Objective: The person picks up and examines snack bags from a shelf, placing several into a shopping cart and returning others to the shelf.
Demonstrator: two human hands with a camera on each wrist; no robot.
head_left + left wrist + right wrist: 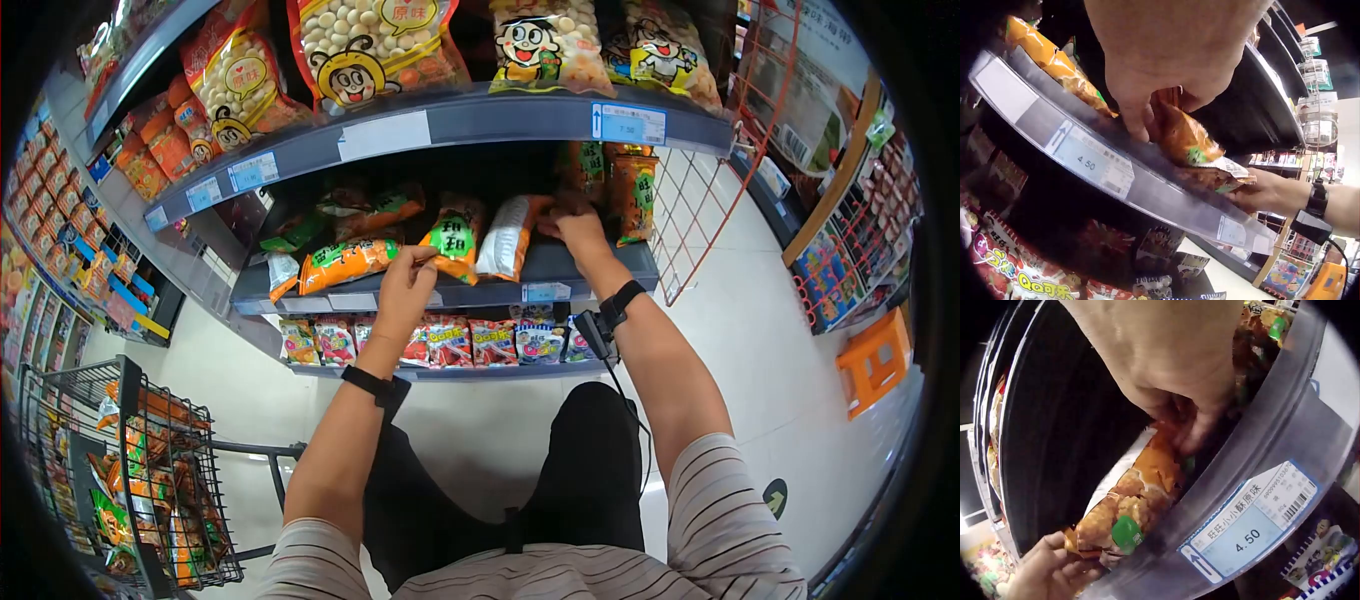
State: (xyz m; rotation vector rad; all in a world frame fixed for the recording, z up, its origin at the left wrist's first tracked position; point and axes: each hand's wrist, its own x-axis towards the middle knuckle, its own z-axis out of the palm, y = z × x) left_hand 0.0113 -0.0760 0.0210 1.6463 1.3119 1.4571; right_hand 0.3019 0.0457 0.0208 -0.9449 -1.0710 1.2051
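Observation:
On the middle shelf, my left hand point(405, 290) pinches the near left edge of an orange snack bag with a green label point(455, 238). In the left wrist view, its thumb and fingers close on the end of that bag. To the right, a second snack bag point(508, 238) lies with its silvery-white side up. My right hand point(578, 228) grips the far right end of this one; the right wrist view shows thumb and fingertips pinching its orange end point(1163, 447). The two bags lie side by side, standing slightly tilted toward the shelf edge.
More orange bags point(345, 262) lie left on the same shelf, and upright ones point(635, 198) stand right. Large bags point(380, 55) fill the shelf above; small candy bags point(450, 342) line the one below. A wire cart point(125, 470) with snack bags stands at left, an orange stool point(873, 362) at right.

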